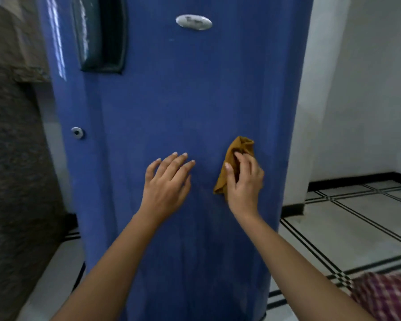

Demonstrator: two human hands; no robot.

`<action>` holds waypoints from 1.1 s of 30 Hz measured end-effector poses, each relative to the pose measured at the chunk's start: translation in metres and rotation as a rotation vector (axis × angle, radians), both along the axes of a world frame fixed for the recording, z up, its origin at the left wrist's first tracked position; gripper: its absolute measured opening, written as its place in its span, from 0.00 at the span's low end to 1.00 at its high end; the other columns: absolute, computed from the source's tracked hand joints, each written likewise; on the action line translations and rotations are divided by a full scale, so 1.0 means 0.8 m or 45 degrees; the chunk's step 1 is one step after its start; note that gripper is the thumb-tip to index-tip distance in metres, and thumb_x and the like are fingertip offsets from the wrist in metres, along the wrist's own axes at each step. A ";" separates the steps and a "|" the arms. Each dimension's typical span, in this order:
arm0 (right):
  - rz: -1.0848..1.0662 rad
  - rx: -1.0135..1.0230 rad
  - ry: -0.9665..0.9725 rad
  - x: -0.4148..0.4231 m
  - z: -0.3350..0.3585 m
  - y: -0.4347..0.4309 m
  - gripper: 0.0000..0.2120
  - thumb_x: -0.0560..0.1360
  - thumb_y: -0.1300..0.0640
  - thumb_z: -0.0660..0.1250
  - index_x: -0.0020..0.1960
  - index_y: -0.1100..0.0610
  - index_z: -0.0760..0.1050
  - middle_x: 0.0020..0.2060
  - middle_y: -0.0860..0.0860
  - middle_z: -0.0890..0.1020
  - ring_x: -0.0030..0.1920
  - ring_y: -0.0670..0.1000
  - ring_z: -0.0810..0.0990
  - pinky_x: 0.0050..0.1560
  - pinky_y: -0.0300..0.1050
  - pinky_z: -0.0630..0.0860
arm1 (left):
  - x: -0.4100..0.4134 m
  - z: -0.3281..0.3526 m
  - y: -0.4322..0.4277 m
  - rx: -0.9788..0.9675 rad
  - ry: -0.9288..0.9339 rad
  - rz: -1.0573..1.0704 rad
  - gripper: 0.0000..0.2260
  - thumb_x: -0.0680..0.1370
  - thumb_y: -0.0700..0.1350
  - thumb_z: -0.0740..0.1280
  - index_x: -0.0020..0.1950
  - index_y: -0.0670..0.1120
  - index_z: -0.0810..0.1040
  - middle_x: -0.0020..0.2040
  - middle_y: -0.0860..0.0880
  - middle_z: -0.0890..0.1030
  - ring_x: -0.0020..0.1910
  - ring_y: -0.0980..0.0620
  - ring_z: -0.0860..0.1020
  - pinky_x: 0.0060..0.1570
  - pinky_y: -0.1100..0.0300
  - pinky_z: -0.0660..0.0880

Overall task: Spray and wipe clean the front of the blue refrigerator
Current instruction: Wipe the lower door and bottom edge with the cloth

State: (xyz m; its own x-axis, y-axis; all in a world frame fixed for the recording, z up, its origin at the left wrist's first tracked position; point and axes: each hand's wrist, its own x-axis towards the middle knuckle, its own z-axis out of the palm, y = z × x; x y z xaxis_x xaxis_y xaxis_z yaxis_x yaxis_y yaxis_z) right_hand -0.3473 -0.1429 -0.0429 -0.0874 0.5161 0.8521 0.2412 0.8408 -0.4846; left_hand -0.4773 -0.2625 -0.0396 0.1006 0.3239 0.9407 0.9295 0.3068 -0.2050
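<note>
Curled around a mustard-yellow cloth (237, 156), my right grip (244, 181) has thumb and fingers bunching the fabric and pressing it against the door of the blue refrigerator (183, 100). The cloth sticks out past my fingertips toward 12 o'clock and hangs a little below my thumb toward 7 o'clock. My left grip (167, 181) holds nothing. Its fingers are straight and slightly spread, pointing toward 1 o'clock. It is close to the door at 9 o'clock of the right one, with a gap of bare door between them. Whether its fingertips actually touch the door I cannot tell.

The refrigerator fills the middle of my view, standing upright right in front of me. Seen from my hands, a dark recessed handle (102, 33) sits up at 11 o'clock near the door's left edge. A silver oval badge (193, 22) is at 12 o'clock near the top, and a small round lock (77, 132) is at 10 o'clock.

At 9 o'clock of the refrigerator is a dark brown speckled surface (9, 158), blurred. At 3 o'clock a white wall (368, 89) meets a white tiled floor (357, 228) crossed by black lines. At 5 o'clock, in the bottom corner, is a blurred piece of pink-and-white checked fabric (389, 297).
</note>
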 end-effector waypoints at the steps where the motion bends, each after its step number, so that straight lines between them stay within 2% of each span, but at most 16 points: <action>1: -0.140 0.060 -0.056 -0.007 -0.003 0.010 0.18 0.76 0.46 0.57 0.62 0.54 0.69 0.60 0.54 0.73 0.59 0.58 0.70 0.56 0.56 0.69 | -0.012 -0.001 -0.008 0.006 0.004 0.058 0.16 0.76 0.45 0.60 0.63 0.47 0.73 0.63 0.47 0.77 0.65 0.51 0.68 0.63 0.53 0.59; 3: -0.284 0.129 -0.081 -0.017 0.000 0.024 0.20 0.75 0.43 0.57 0.63 0.52 0.64 0.60 0.51 0.68 0.61 0.57 0.66 0.55 0.63 0.68 | -0.036 -0.001 -0.023 0.021 -0.005 0.178 0.20 0.77 0.47 0.58 0.69 0.47 0.67 0.69 0.47 0.71 0.70 0.51 0.63 0.67 0.53 0.55; 5: -0.338 0.231 -0.100 -0.022 0.007 0.036 0.23 0.75 0.41 0.55 0.65 0.52 0.61 0.61 0.50 0.64 0.62 0.56 0.63 0.59 0.63 0.66 | -0.056 0.001 -0.030 0.021 -0.035 0.259 0.24 0.78 0.50 0.56 0.73 0.46 0.61 0.72 0.48 0.64 0.74 0.53 0.54 0.70 0.53 0.52; 7: -0.343 0.315 -0.139 -0.030 0.016 0.036 0.24 0.78 0.40 0.49 0.68 0.53 0.59 0.65 0.53 0.65 0.64 0.57 0.62 0.62 0.62 0.63 | -0.072 0.002 -0.034 0.017 -0.049 0.291 0.26 0.78 0.51 0.54 0.75 0.46 0.56 0.75 0.49 0.58 0.75 0.54 0.48 0.71 0.52 0.49; 9: -0.330 0.327 -0.166 -0.054 0.032 0.023 0.24 0.79 0.42 0.44 0.71 0.53 0.56 0.67 0.56 0.69 0.66 0.57 0.61 0.65 0.60 0.57 | -0.087 0.001 -0.039 0.021 -0.076 0.317 0.27 0.79 0.53 0.52 0.76 0.46 0.52 0.77 0.52 0.48 0.75 0.54 0.46 0.72 0.53 0.46; 11: -0.369 0.372 -0.208 -0.091 0.047 -0.007 0.24 0.80 0.43 0.44 0.72 0.53 0.56 0.67 0.57 0.72 0.65 0.57 0.63 0.64 0.59 0.55 | -0.100 0.000 -0.047 0.050 -0.107 0.356 0.27 0.79 0.53 0.50 0.76 0.46 0.49 0.77 0.54 0.42 0.75 0.53 0.46 0.72 0.52 0.44; 15: -0.336 0.800 -0.435 -0.145 0.038 -0.068 0.23 0.79 0.44 0.50 0.72 0.47 0.57 0.66 0.48 0.68 0.62 0.53 0.67 0.60 0.58 0.60 | -0.122 0.000 -0.064 0.166 -0.260 0.423 0.27 0.80 0.55 0.46 0.76 0.46 0.47 0.77 0.53 0.42 0.75 0.53 0.45 0.71 0.52 0.44; 17: -0.312 0.981 -0.541 -0.131 0.033 -0.056 0.21 0.79 0.42 0.47 0.72 0.42 0.57 0.64 0.45 0.66 0.60 0.51 0.68 0.60 0.56 0.60 | -0.130 0.002 -0.067 0.176 -0.308 0.428 0.27 0.80 0.56 0.44 0.76 0.45 0.49 0.77 0.51 0.45 0.75 0.53 0.45 0.72 0.51 0.44; 19: -0.368 0.978 -0.499 -0.118 0.048 -0.037 0.21 0.80 0.41 0.44 0.71 0.41 0.57 0.63 0.44 0.66 0.60 0.51 0.67 0.60 0.57 0.59 | -0.137 0.008 -0.067 0.169 -0.288 0.423 0.27 0.80 0.56 0.45 0.76 0.45 0.49 0.77 0.51 0.44 0.75 0.53 0.45 0.72 0.51 0.44; 22: -0.413 0.903 -0.435 -0.135 0.095 -0.048 0.22 0.79 0.42 0.46 0.72 0.43 0.59 0.64 0.46 0.69 0.61 0.53 0.66 0.61 0.59 0.58 | -0.143 0.016 -0.066 0.198 -0.289 0.380 0.27 0.80 0.56 0.44 0.76 0.46 0.47 0.77 0.53 0.41 0.75 0.53 0.46 0.72 0.52 0.44; 25: -0.285 1.132 -0.573 -0.177 0.115 -0.089 0.22 0.78 0.44 0.50 0.72 0.44 0.60 0.64 0.47 0.74 0.63 0.53 0.66 0.63 0.58 0.57 | -0.141 0.013 -0.066 0.264 -0.374 0.333 0.27 0.81 0.56 0.43 0.76 0.45 0.46 0.77 0.53 0.41 0.75 0.52 0.46 0.72 0.52 0.46; 28: -0.215 1.378 -0.716 -0.161 0.099 -0.075 0.22 0.79 0.47 0.50 0.73 0.44 0.60 0.63 0.46 0.75 0.62 0.52 0.67 0.64 0.56 0.58 | -0.138 0.004 -0.073 0.330 -0.526 0.325 0.27 0.80 0.57 0.43 0.76 0.46 0.43 0.77 0.53 0.40 0.75 0.53 0.46 0.72 0.52 0.46; 31: -0.263 1.464 -0.714 -0.140 0.096 -0.059 0.22 0.78 0.46 0.51 0.72 0.43 0.60 0.60 0.45 0.77 0.60 0.52 0.69 0.64 0.55 0.58 | -0.137 -0.005 -0.081 0.309 -0.602 0.334 0.29 0.79 0.55 0.49 0.76 0.45 0.46 0.77 0.52 0.45 0.75 0.53 0.46 0.71 0.53 0.47; 33: -0.320 1.414 -0.664 -0.160 0.120 -0.072 0.23 0.78 0.46 0.52 0.72 0.44 0.60 0.61 0.46 0.76 0.61 0.52 0.68 0.63 0.55 0.58 | -0.137 -0.006 -0.081 0.280 -0.621 0.337 0.29 0.78 0.55 0.49 0.76 0.44 0.48 0.77 0.50 0.48 0.75 0.53 0.47 0.71 0.53 0.48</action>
State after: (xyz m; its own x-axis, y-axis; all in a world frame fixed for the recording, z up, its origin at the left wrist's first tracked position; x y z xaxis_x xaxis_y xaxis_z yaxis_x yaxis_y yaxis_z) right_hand -0.4755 -0.2005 0.0528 -0.5480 -0.4072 0.7307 0.4035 0.6365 0.6573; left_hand -0.5870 -0.3271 -0.0443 -0.4179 0.0716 0.9057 0.7863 0.5278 0.3211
